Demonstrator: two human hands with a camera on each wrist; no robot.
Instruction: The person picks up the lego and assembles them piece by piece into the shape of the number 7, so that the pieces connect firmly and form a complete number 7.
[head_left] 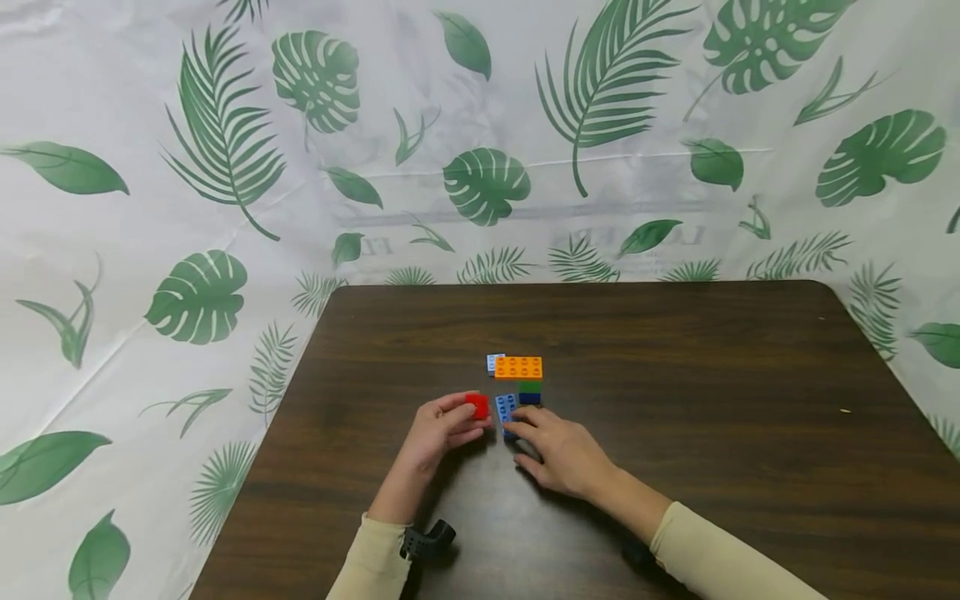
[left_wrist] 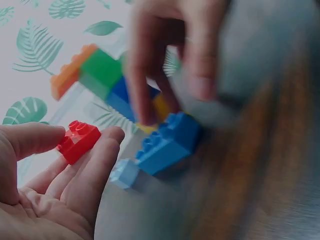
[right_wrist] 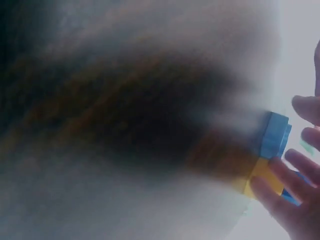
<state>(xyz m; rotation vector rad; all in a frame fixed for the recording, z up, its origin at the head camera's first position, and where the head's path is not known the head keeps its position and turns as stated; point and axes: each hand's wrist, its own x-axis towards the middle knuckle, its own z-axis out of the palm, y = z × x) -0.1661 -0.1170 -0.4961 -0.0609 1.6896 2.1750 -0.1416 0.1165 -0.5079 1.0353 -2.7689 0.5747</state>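
A small red toy building brick point(head_left: 477, 407) is pinched between the thumb and fingers of my left hand point(head_left: 444, 432), its studs facing up in the left wrist view. Just right of it on the table lies a blue studded brick point(head_left: 506, 406). My right hand point(head_left: 564, 450) hovers at that blue brick, fingers spread and loosely bent, the fingertips over or against its near end; actual contact is unclear. In the right wrist view its fingers overlap a yellow brick point(right_wrist: 265, 175) beside the blue one.
Behind the hands stands an orange brick point(head_left: 517, 367) above a green brick point(head_left: 529, 387) and a dark blue brick point(head_left: 529, 398). A light blue brick point(head_left: 491, 363) sits at its left. The dark wooden table point(head_left: 675, 375) meets a leaf-print sheet point(head_left: 405, 183) at the back.
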